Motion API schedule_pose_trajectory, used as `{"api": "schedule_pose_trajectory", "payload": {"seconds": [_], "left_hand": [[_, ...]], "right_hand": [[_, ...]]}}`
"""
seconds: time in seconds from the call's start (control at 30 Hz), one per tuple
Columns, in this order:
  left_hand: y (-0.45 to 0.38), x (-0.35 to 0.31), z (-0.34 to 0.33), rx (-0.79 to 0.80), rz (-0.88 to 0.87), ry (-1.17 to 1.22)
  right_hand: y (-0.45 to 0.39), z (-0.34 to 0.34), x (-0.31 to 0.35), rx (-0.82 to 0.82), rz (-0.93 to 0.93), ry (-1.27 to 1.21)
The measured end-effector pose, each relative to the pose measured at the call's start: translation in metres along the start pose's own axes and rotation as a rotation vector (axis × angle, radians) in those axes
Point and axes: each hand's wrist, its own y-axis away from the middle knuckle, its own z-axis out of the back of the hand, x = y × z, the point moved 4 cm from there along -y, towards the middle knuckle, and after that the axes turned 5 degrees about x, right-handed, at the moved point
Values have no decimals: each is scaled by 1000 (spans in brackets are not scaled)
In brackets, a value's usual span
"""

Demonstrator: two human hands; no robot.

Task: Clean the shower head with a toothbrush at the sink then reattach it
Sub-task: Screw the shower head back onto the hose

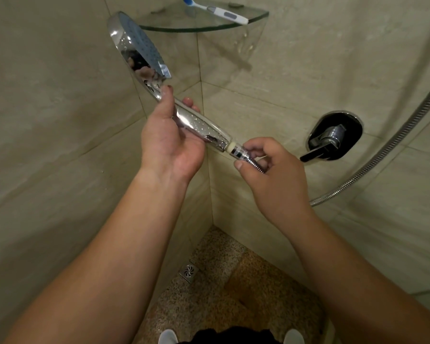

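You face a beige tiled corner; below it, speckled floor with a drain, glass shelf above

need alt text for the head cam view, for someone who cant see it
In a tiled shower corner, a person's left hand grips the chrome shower head by its handle while the right hand pinches the hose nut at the handle's base. A toothbrush lies on a glass corner shelf above.
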Motion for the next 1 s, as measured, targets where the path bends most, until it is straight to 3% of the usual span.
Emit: {"api": "schedule_pose_trajectory", "payload": {"seconds": [0.43, 0.8, 1.0], "left_hand": [[0, 0, 2, 3, -23, -13], [-8, 5, 5, 6, -39, -6], [-11, 6, 7, -31, -33, 24]], "right_hand": [[-2, -10, -5, -56, 31, -34], [-8, -11, -8, 30, 31, 84], [-4, -9, -3, -142, 263, 261]]}}
